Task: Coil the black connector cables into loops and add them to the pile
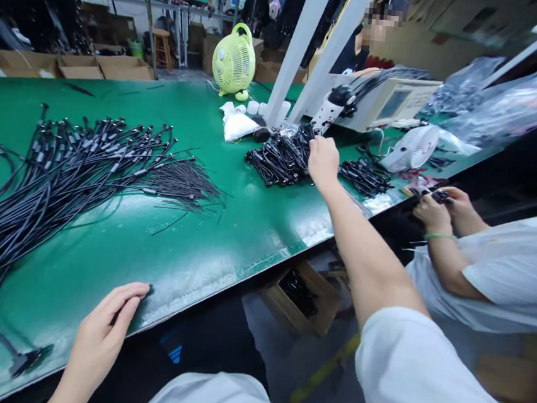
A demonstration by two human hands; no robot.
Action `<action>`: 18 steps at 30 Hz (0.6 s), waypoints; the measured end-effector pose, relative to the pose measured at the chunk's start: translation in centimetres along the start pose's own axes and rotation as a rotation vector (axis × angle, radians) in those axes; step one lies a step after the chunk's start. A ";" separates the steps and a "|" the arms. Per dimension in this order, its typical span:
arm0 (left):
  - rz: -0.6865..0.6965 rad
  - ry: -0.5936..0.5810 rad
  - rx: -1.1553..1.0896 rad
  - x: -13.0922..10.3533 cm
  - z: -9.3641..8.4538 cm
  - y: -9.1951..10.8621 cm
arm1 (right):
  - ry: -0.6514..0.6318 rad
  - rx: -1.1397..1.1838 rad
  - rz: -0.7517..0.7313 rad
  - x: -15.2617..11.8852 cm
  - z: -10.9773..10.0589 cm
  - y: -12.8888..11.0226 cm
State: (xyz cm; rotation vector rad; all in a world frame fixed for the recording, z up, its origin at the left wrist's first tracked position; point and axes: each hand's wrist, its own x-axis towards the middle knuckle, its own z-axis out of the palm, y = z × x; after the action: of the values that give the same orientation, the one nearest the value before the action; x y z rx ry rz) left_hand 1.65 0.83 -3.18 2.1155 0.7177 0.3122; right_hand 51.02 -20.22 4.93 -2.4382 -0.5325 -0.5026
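My right hand (324,160) reaches far out over the green table, fingers closed at the right side of a pile of coiled black cables (277,159). It seems to pinch a cable there, though its fingertips are partly hidden. Close to the table's front edge is my left hand (107,322), thumb and fingers drawn together. A tiny dark spot shows at its fingertips, too small to name. Long black cables (55,190) with connectors spread over the left side, and a bunch of thin black cable ties (187,181) lies on their right end.
A green fan (234,62), a white bag (240,126) and a spotted bottle (329,109) stand behind the pile. White posts (302,46) rise from the table. On the right, a co-worker's hands (439,208) hold dark cable. An open carton (307,297) sits below the edge.
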 end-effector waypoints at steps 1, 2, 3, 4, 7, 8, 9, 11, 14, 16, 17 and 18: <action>0.004 0.010 -0.003 0.1 0.1 0.0 | 0.003 -0.119 -0.011 1.3 0.3 0.7; 0.007 0.023 -0.006 0.2 0.2 0.0 | -0.019 -0.210 -0.022 2.2 0.8 1.2; 0.010 0.033 -0.006 0.3 0.2 0.0 | -0.056 -0.261 -0.034 2.8 1.4 1.6; 0.017 0.043 -0.007 0.4 0.1 0.0 | -0.086 -0.294 -0.050 3.1 1.9 1.8; 0.060 0.056 -0.026 0.5 0.0 0.2 | -0.064 -0.378 -0.102 2.2 2.5 1.8; 0.072 0.056 -0.041 0.4 0.0 0.4 | -0.019 -0.382 -0.111 1.4 2.4 1.5; 0.082 0.055 -0.060 0.2 0.1 0.7 | 0.080 -0.371 -0.120 0.3 2.3 1.0; 0.090 0.054 -0.099 -0.2 0.3 1.5 | 0.155 -0.294 -0.182 -2.2 2.4 -0.5; 0.183 0.059 -0.158 -0.3 0.4 2.3 | 0.137 -0.063 -0.612 -6.5 3.9 -4.3; 0.266 0.115 -0.183 -0.4 -0.3 2.2 | 0.026 0.048 -0.865 -9.9 5.3 -8.0; 0.299 0.180 -0.153 -0.6 -0.9 1.9 | -0.049 0.102 -0.986 -11.6 5.9 -10.0; 0.322 0.275 -0.096 -1.0 -1.8 1.6 | -0.118 0.152 -1.084 -13.3 6.5 -12.2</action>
State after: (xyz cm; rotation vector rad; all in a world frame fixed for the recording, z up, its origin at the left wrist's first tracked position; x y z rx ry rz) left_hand 0.61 0.66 -0.76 2.1153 0.5012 0.8088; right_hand 35.38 -10.47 -0.53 -1.8558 -1.8708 -0.6858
